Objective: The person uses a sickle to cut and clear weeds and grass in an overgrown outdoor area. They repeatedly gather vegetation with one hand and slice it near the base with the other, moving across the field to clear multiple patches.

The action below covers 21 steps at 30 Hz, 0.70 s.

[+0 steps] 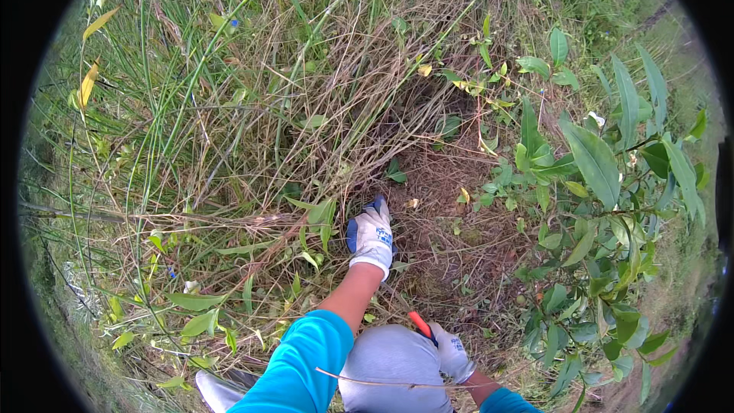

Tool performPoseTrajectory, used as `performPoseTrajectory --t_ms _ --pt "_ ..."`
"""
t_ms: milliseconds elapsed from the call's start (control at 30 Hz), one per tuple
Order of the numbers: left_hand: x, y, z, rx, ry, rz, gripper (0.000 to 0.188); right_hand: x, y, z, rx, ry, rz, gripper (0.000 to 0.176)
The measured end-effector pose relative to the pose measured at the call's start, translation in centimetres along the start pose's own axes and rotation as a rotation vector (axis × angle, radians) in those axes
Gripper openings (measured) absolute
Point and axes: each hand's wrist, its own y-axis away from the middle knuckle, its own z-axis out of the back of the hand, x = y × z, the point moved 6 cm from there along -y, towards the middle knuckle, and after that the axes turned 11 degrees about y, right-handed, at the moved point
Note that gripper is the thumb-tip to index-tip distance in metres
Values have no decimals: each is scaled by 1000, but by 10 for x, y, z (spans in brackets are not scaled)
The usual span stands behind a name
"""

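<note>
My left hand [371,235], in a white work glove with a blue coated palm and blue printing, reaches down to the base of a clump of dry and green grass [344,143]. The undersides of its fingers are hidden, so I cannot tell whether stems are in its grasp. Beside my knee, my right hand [454,353], gloved alike, holds a hand tool by its orange handle [420,322]. A thin metal part [395,296] runs from the handle up and left, towards my left wrist. Its far end is out of sight behind that wrist.
A leafy shrub [602,229] stands on the right. Soil strewn with dry cuttings [441,241] lies right of my left hand. Tall green stems [149,97] lean on the left. My grey-clad knee [393,370] is between my arms, a dry twig [378,381] crossing before it.
</note>
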Motion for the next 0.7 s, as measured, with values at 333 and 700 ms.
performPoseTrajectory --t_ms 333,700 --pt "9 6 -3 196 173 -128 15 -29 -75 32 -162 -476 -137 23" --pt "65 50 -6 161 296 -186 14 -87 57 -18 19 -355 -358 25"
